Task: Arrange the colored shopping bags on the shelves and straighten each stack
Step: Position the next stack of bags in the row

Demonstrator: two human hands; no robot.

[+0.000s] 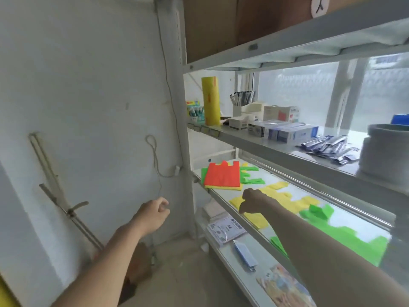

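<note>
On the middle shelf (223, 203) an orange bag (222, 175) lies on top of a small stack with yellow and green bags under it, at the left end. Loose yellow bags (285, 202) spread across the shelf's middle, and green bags (345, 234) lie to the right. More green bags (252, 177) sit behind the stack. My right hand (252, 200) rests on the yellow bags with fingers curled down at the shelf's front edge; whether it grips one I cannot tell. My left hand (155, 212) hangs loosely closed in the air left of the shelf, holding nothing.
The shelf above carries a yellow roll (211, 100), boxes (281, 129), foil packets (329, 148) and a stack of white bowls (385, 151). The lowest shelf holds paper packs (225, 230) and a blue-white tube (244, 253). A white wall with a cord (155, 156) and a leaning metal pole (73, 214) stands at left.
</note>
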